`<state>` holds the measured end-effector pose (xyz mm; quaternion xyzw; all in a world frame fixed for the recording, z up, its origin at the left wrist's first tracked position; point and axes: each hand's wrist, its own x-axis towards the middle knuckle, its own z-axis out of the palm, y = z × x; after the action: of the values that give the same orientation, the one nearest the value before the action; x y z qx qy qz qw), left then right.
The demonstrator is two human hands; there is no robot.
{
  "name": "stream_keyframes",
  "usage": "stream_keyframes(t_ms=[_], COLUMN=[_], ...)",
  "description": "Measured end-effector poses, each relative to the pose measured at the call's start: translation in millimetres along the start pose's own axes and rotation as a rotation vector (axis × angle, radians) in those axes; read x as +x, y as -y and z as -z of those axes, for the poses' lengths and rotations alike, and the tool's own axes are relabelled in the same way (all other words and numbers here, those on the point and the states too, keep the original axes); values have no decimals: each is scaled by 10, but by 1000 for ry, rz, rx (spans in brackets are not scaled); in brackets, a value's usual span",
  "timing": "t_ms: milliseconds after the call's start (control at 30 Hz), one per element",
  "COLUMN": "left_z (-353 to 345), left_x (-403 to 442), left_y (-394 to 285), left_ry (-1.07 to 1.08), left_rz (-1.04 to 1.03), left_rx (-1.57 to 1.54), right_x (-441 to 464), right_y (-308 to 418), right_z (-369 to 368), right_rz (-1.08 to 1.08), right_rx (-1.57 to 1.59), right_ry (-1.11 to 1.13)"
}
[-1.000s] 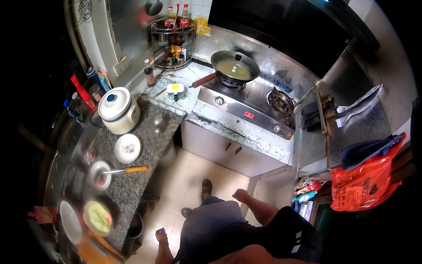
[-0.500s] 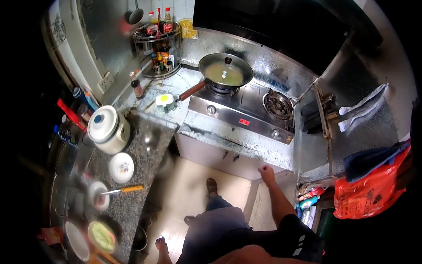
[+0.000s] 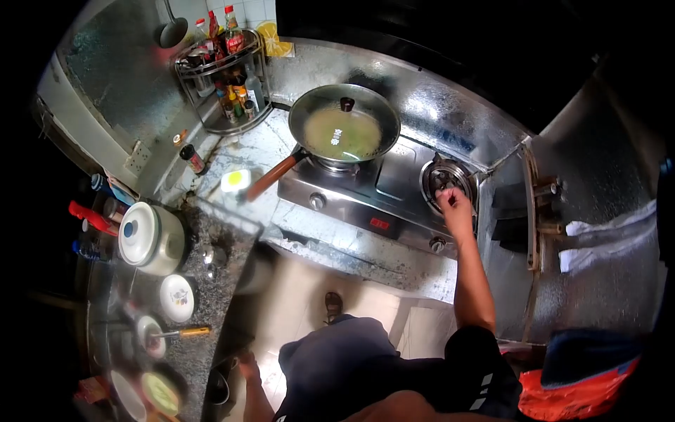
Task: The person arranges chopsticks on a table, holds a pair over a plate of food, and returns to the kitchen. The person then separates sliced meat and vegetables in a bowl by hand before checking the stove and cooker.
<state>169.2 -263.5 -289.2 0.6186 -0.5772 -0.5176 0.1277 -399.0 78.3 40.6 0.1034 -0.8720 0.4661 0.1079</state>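
My right hand (image 3: 453, 202) is over the front of the right burner (image 3: 444, 179), its fingers curled together; whether anything is between them cannot be made out. Low beside my body hangs my left hand (image 3: 247, 366), blurred, near the dark edge of the left counter. On the left burner sits a wok (image 3: 285, 176) with a brown wooden handle. A glass lid (image 3: 344, 130) with a dark knob covers it, and pale greenish contents show through. Two knobs, a left one (image 3: 318, 202) and a right one (image 3: 437, 245), are on the steel stove front (image 3: 344, 212).
A white pot (image 3: 158, 243), a lidded dish (image 3: 177, 299) and bowls line the left counter. In the corner stands a bottle rack (image 3: 225, 67). A small white container (image 3: 235, 181) sits by the wok handle. A red bag (image 3: 576, 394) hangs at lower right.
My right hand has risen and reached forward from below the counter edge to the right burner. The view has moved closer to the stove. My left hand has shifted slightly up.
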Motion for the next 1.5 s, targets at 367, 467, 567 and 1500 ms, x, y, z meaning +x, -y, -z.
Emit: stream_keyframes(t_ms=[367, 467, 567, 1500], left_z=[-118, -118, -164, -154], left_x=[-472, -321, -281, -994], left_y=[-240, 47, -26, 186], left_ry=[40, 27, 27, -158], left_rz=[303, 265, 207, 439], left_rx=[99, 133, 117, -35], right_x=[582, 649, 799, 1422], right_y=[190, 229, 339, 1525], right_z=[-19, -33, -62, -822], right_rz=[133, 136, 190, 713], right_rx=[16, -12, -78, -314], right_ry=[-11, -14, -13, 23])
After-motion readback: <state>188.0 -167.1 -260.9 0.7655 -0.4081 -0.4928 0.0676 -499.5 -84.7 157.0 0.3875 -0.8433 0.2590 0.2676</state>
